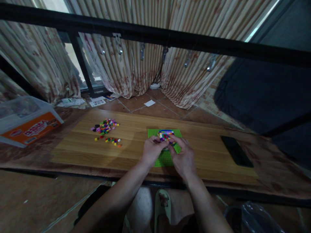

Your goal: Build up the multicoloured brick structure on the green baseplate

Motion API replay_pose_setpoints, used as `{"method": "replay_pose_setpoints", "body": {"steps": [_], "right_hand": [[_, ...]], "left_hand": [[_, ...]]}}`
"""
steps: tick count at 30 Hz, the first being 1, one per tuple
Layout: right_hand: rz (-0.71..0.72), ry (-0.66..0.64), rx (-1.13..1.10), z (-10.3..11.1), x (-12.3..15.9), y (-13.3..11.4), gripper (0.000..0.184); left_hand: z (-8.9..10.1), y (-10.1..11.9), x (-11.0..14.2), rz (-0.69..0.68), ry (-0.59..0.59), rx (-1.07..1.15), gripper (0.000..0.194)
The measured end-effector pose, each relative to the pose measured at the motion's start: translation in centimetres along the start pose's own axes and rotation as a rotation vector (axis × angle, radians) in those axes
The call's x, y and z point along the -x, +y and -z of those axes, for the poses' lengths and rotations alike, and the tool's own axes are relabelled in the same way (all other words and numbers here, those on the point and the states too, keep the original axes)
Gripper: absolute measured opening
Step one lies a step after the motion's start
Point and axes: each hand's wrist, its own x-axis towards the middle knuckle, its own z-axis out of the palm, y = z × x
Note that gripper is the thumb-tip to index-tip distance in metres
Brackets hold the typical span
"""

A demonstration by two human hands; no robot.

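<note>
A green studded baseplate [164,161] lies on the wooden board. On it stands a small build of coloured toy bricks [166,132], with blue, white, purple and red pieces in rows. My left hand [152,150] grips the near left side of this build, thumb and fingers curled in. From the right, my right hand [183,157] closes on the same build, and the two thumbs almost meet at its front. The fingers cover its near part, so any single brick between them cannot be made out.
Loose toy bricks [107,125] lie heaped on the board's left side, with a few scattered nearer me. A dark phone [236,151] rests at the right. A clear plastic tub with an orange label [31,127] stands far left. A black metal bar [155,30] crosses above.
</note>
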Motion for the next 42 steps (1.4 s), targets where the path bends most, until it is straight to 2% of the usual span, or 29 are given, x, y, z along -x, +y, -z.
{"method": "replay_pose_setpoints", "body": {"steps": [3,5,8,10,12,15,18,22,33,37,42], "right_hand": [[0.002,0.019,-0.014,0.0,-0.1,-0.1,0.035],[-0.006,0.07,-0.036,0.1,-0.2,-0.2,0.033],[-0.014,0.184,-0.09,0.2,-0.3,-0.5,0.025],[-0.004,0.232,-0.118,0.1,-0.2,-1.0,0.019],[0.025,0.218,-0.133,-0.2,0.0,-1.7,0.017],[0.104,0.137,-0.148,-0.9,0.2,-2.8,0.017],[0.149,0.064,-0.148,-1.6,0.2,-3.6,0.019],[0.118,-0.017,-0.129,-2.3,0.1,-3.9,0.018],[0.06,-0.106,-0.134,-3.1,0.2,-4.1,0.013],[-0.01,-0.062,-0.194,-2.8,0.1,-3.7,0.014],[-0.248,0.225,-0.392,-0.7,-0.7,-2.0,0.023]], "left_hand": [[0.9,0.9,-0.1,0.069,0.011,0.003,0.036],[1.9,1.6,-0.3,0.175,0.004,0.096,0.039],[3.3,2.6,-0.8,0.338,-0.077,0.421,0.036],[3.9,3.2,-0.9,0.376,-0.141,0.659,0.035],[4.2,3.7,-0.8,0.373,-0.174,0.819,0.036],[4.1,4.2,-0.3,0.369,-0.2,0.905,0.042],[3.9,4.4,0.1,0.367,-0.255,0.925,0.048],[4.0,4.5,0.3,0.357,-0.314,0.93,0.053],[4.0,4.4,0.6,0.293,-0.41,0.908,0.054],[3.9,4.3,0.3,0.293,-0.321,0.853,0.047],[4.3,3.6,-0.5,0.4,-0.06,0.528,0.015]]}}
